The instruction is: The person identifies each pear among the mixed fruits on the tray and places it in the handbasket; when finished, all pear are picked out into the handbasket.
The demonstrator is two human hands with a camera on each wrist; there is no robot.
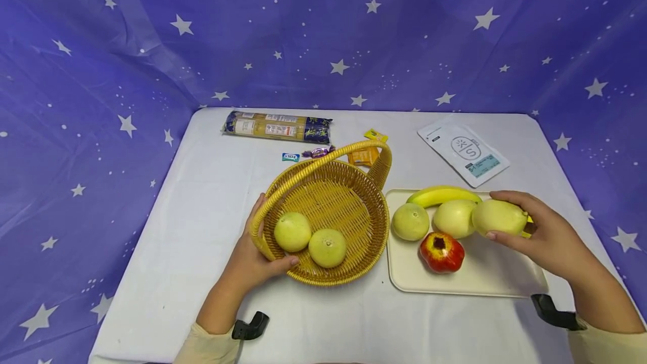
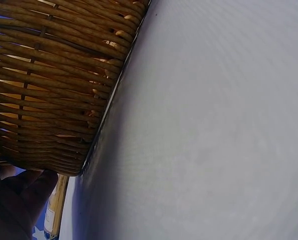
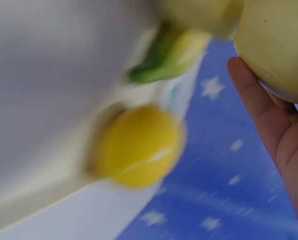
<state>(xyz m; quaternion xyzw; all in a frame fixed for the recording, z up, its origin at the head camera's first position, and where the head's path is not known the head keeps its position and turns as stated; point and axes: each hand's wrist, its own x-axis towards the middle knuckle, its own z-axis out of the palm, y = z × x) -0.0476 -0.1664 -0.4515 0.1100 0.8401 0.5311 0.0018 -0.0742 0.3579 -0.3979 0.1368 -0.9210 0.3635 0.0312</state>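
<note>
My left hand (image 1: 251,260) grips the near-left side of a wicker basket (image 1: 371,229), its thumb over the rim; the left wrist view shows the woven wall (image 2: 54,90) close up. Inside lie two round yellow-green fruits, one (image 1: 292,232) beside the other (image 1: 327,248). Over the right part of a cream tray (image 1: 495,280), my right hand (image 1: 548,235) holds a pale yellow oval fruit (image 1: 499,217) between thumb and fingers. On the tray are a banana (image 1: 442,195), a similar pale fruit (image 1: 455,218), a round yellow-green fruit (image 1: 410,222), and a red fruit (image 1: 442,253).
A bright yellow fruit (image 3: 141,147) sits on the tray, mostly hidden by the right hand in the head view. Behind the basket lie a noodle pack (image 1: 278,127), small wrapped sweets (image 1: 318,152) and orange packets (image 1: 363,156). A white pouch (image 1: 465,149) lies behind the tray.
</note>
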